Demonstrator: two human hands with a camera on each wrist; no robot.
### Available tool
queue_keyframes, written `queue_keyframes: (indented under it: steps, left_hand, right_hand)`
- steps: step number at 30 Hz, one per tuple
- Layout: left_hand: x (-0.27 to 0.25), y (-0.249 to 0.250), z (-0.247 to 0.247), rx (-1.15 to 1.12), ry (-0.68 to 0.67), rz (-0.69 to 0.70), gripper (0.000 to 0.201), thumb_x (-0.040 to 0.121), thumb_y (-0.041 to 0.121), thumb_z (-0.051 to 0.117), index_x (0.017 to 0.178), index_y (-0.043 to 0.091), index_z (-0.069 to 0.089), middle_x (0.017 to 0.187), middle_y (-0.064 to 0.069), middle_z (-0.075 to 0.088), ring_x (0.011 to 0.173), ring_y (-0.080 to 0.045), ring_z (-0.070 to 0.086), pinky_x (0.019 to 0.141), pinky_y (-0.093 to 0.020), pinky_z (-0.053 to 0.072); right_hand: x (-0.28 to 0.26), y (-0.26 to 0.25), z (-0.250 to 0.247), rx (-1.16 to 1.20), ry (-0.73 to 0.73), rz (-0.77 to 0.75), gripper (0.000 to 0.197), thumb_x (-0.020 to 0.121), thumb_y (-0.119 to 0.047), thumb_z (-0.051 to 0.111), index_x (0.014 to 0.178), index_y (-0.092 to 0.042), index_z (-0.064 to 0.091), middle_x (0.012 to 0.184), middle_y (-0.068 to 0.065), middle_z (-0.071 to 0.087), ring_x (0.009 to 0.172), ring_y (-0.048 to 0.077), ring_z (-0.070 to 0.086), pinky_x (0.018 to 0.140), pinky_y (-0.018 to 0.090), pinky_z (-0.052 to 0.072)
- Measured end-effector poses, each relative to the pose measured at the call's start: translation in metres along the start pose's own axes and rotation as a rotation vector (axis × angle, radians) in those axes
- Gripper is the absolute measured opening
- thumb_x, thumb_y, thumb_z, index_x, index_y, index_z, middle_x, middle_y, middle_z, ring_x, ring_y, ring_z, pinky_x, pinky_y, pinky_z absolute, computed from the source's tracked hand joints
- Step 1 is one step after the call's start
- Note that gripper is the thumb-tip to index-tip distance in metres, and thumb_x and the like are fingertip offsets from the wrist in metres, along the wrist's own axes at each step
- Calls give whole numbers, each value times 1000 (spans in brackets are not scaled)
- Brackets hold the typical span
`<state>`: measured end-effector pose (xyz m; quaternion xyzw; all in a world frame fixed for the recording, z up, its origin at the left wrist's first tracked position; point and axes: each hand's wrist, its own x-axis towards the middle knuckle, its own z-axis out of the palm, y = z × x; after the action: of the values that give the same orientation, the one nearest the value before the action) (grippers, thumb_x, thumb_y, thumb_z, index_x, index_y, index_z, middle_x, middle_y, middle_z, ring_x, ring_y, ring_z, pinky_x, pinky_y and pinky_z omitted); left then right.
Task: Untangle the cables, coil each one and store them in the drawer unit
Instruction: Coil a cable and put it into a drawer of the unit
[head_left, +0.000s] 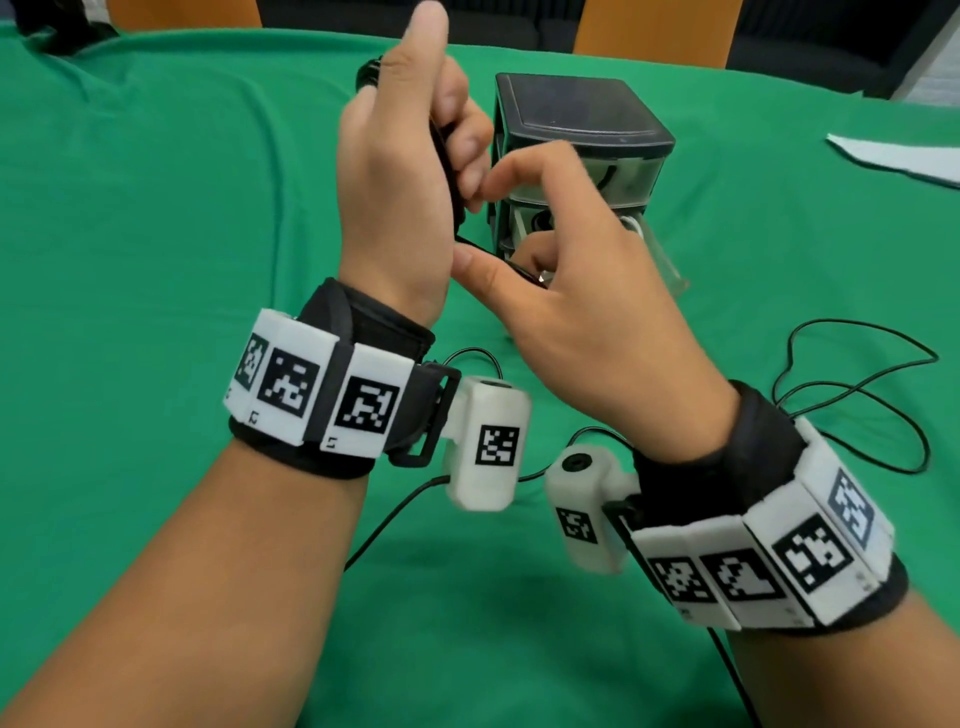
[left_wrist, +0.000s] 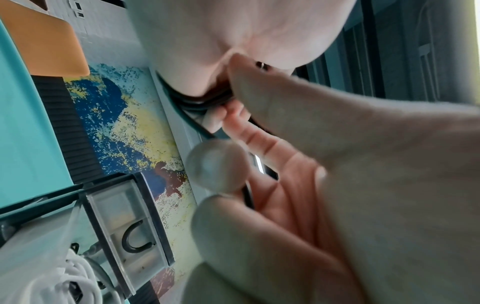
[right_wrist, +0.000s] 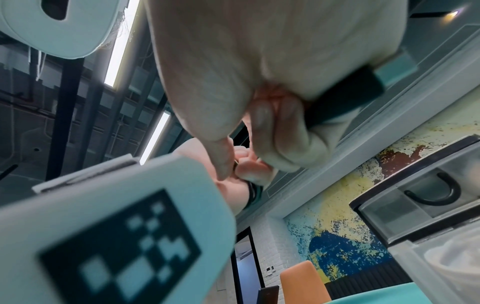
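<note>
Cable (head_left: 453, 182): black, thin, coiled, gripped by hands.

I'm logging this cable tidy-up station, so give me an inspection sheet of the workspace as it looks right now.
Surface: table under a green cloth, creased.
Job's things: black cable coil held between both hands; dark drawer unit, a lower drawer pulled open with a white cable inside.
Clutter: white sheet at the right edge.
Hands: left hand grips the coil, thumb up; right hand pinches the cable's end near the plug.
Cables: loose thin black cable looped on the cloth at right; another strand runs under the wrists.
Surroundings: orange chair backs beyond the table; a painted wall shows in the wrist views.
</note>
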<state>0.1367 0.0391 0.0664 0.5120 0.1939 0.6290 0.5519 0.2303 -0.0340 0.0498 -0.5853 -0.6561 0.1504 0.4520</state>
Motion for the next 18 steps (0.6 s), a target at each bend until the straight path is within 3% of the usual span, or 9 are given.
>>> queue_keyframes:
  steps: [4,7,10,13,18]
  left_hand:
    - [4,-3,-3,-38,-22,-44,31,93,30,43,67,15,39,59,-1,33,56,-19,30,55,-34,27]
    - [6,-5,-4,-9,-41,-79,33,97,30,42,67,15,40,57,2,38,57,-17,34,54,-31,30]
    - [7,-8,-5,143,-81,-156,37,100,30,43,66,17,43,61,2,42,62,-17,38,57,-29,36]
    - [3,-9,-4,299,-135,-257,41,100,35,46,62,19,46,67,-4,42,70,-22,41,65,-33,40]
    - [-4,-5,6,307,-177,-264,44,85,44,50,45,26,53,70,-11,42,72,-26,40,74,-41,36]
  right_hand:
    - [1,1,1,-10,-2,7,33,91,-39,68,113,-25,48,48,-5,34,45,12,36,47,15,28]
    - [1,2,-1,-22,-14,10,31,91,-38,68,112,-25,49,49,-3,36,45,13,36,47,16,28]
    - [2,2,-2,-72,-36,25,30,91,-42,67,109,-25,51,51,4,50,47,14,44,49,20,32]
    - [5,6,-2,-98,-4,63,26,89,-45,67,104,-26,60,57,2,63,52,14,54,55,27,40]
    - [8,12,-3,-73,117,107,21,88,-41,67,95,-21,64,65,-9,63,56,10,57,59,25,42]
